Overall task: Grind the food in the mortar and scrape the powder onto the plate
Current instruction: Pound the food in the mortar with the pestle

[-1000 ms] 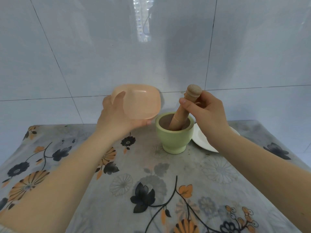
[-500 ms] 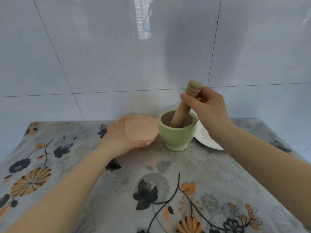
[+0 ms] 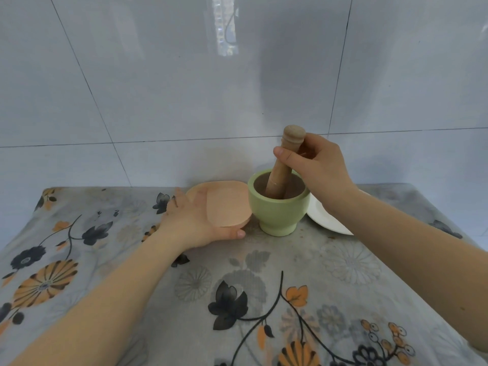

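peach bowl [image 3: 220, 206] now lowered onto table [image 3: 264, 299], left hand [image 3: 196, 223] still grasping it. right hand [image 3: 315, 167] clenched around pestle [image 3: 284, 165] in mortar [image 3: 278, 210]. grinding about to start; next: release bowl, steady mortar.

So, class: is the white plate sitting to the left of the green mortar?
No. The white plate lies on the mortar's right, behind the right hand's wrist; the peach bowl is on its left.

Green mortar [image 3: 277, 211], peach dish [image 3: 224, 204], white plate [image 3: 323, 216], floral cloth [image 3: 264, 286].
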